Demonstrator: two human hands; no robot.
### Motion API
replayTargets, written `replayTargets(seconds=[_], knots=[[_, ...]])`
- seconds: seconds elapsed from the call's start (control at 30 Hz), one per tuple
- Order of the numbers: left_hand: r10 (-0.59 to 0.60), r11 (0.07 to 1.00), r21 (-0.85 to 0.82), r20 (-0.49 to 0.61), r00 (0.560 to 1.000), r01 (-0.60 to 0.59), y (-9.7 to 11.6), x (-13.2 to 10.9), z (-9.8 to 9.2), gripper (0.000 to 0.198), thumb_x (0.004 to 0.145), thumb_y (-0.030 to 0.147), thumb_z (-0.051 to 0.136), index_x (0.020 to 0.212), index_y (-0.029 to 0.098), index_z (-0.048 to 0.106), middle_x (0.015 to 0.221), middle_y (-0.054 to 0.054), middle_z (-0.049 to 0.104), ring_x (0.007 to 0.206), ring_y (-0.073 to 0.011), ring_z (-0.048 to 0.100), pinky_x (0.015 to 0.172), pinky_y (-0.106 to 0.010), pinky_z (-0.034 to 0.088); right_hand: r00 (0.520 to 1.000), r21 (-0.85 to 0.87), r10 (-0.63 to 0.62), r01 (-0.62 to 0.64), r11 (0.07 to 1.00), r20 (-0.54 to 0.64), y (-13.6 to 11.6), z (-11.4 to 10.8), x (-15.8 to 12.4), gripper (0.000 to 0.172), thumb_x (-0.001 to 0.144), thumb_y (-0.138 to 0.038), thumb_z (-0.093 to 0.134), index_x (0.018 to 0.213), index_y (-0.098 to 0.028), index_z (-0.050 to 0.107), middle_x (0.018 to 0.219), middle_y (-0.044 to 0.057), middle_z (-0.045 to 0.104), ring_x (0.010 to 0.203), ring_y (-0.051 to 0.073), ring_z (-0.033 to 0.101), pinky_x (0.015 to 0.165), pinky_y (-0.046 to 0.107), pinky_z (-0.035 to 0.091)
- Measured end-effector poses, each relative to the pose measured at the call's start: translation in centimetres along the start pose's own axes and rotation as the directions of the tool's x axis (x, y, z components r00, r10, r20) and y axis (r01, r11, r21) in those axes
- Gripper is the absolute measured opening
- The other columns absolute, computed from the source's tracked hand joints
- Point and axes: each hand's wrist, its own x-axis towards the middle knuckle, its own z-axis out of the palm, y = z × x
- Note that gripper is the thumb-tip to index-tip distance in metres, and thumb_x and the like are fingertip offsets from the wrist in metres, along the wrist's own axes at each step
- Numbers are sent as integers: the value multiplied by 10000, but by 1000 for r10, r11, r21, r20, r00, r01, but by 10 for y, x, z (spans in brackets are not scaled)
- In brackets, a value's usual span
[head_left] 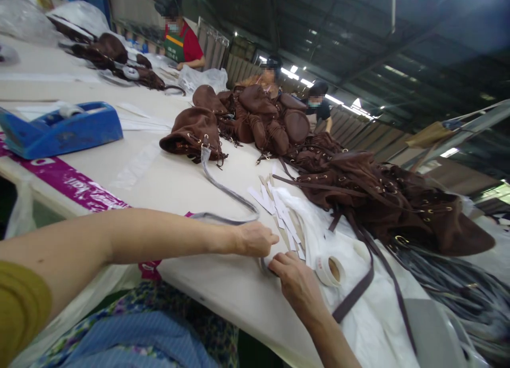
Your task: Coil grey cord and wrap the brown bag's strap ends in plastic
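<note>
My left hand [258, 239] is closed, with its fingers curled near the table edge; what it grips, if anything, is hidden. Close beside it, my right hand [297, 280] pinches the end part of a plastic-wrapped grey strap [235, 193]. This strap runs from a metal ring on a brown drawstring bag [195, 129], bends across the table and passes behind my left forearm. White and tan paper strips [279, 214] lie scattered just beyond both hands. To the right of my right hand stands a roll of white tape [327, 271].
A blue tape dispenser [79, 131] sits at the left, near purple printed tape [75, 182] along the edge. Piled brown bags [274, 118] fill the back and right, with dark straps [358, 283] hanging over white wrapping [370, 315]. Several people work across the table.
</note>
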Motion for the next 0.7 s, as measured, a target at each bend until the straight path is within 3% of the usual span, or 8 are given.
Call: replayTargets(seconds=[0.1,0.23,0.33,0.4,0.5,0.6,0.7], knots=[[-173,984,-53,-10,985,172,9,7,13,178,807,68,526,656,113,611,828,-98,612,655,-176,575,529,-268,398,998,-7,55,-55,998,6,2,2,-1,310,823,32,465,761,-231,617,736,-2,607,727,165,513,576,286,276],[-264,956,-151,-60,963,253,1,-2,23,203,798,57,501,926,131,640,949,-80,592,803,-177,589,680,-262,482,999,108,41,-38,993,-25,9,7,-6,277,845,-17,451,860,-231,625,729,7,581,740,174,520,606,265,317],[-166,937,-332,-142,976,111,-13,-18,23,307,745,-2,503,972,150,644,1017,-65,553,934,-147,562,838,-223,464,999,226,24,-15,974,-40,15,11,-7,296,863,-53,415,958,-237,626,751,11,573,736,167,538,640,250,368],[-73,903,-429,-192,979,-17,-20,-28,21,328,690,-36,514,909,155,666,1026,-62,533,954,-140,550,876,-215,450,999,269,25,-18,963,-23,18,11,-6,304,857,-56,400,939,-244,625,761,9,571,735,162,549,643,246,384],[-8,878,-470,-218,976,-97,-24,-38,18,298,677,-33,529,839,166,680,1020,-61,538,946,-147,553,882,-227,451,1000,303,8,-15,953,25,19,10,-2,322,815,-8,392,871,-243,605,830,11,586,783,160,559,662,242,392],[-5,892,-441,-225,974,-97,-23,-40,17,176,747,37,550,762,165,669,1003,-68,569,898,-153,568,852,-241,462,999,229,12,-23,973,48,18,9,1,345,782,45,388,832,-237,581,913,14,589,809,160,553,630,238,367],[0,928,-361,-254,967,-95,-20,-37,20,159,832,151,554,700,162,642,972,-74,584,847,-151,571,816,-248,463,999,23,27,-27,999,17,14,11,3,326,796,48,423,818,-238,576,940,16,582,786,169,535,573,260,309]])
